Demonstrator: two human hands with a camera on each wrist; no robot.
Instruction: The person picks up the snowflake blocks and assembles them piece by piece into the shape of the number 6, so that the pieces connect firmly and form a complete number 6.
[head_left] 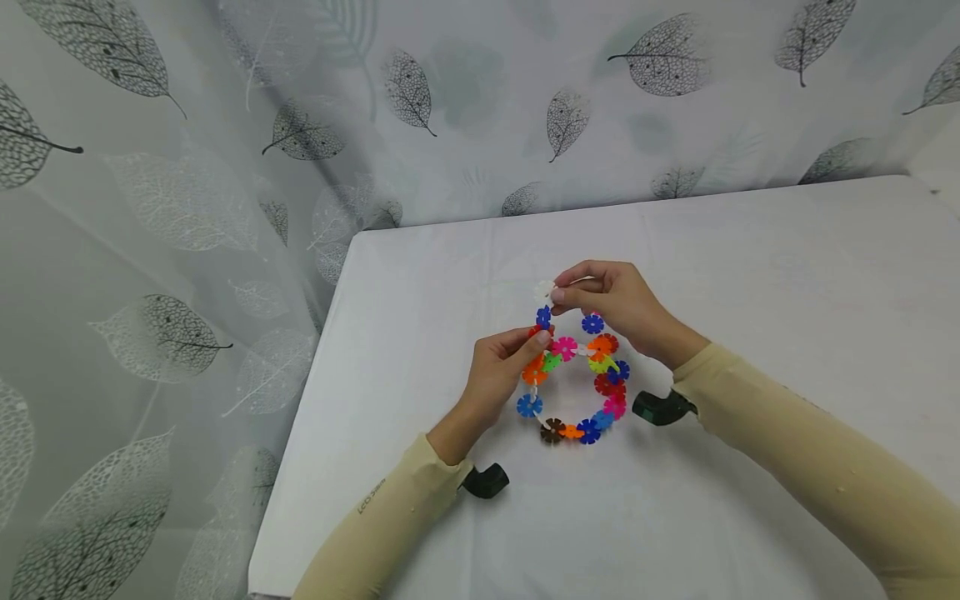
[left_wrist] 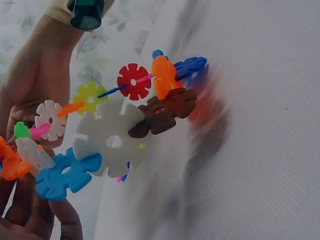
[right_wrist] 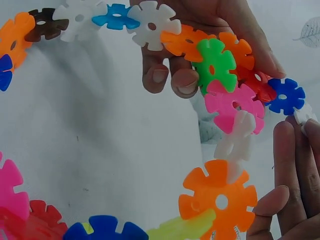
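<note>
A ring of notched plastic flower discs in many colours, with a brown disc at its near side, hangs from the hands above the table. My left hand pinches a red disc at the ring's upper left. Beyond the red disc, a blue disc links to a white disc. That white disc is pinched between the thumb and fingers of my right hand. Another blue disc shows just under the right hand. In the left wrist view, a large white disc joins light blue and brown ones.
A white cloth covers the table. Leaf-printed curtains hang behind the table and along its left side. Dark green curved pieces stick out under both wrists.
</note>
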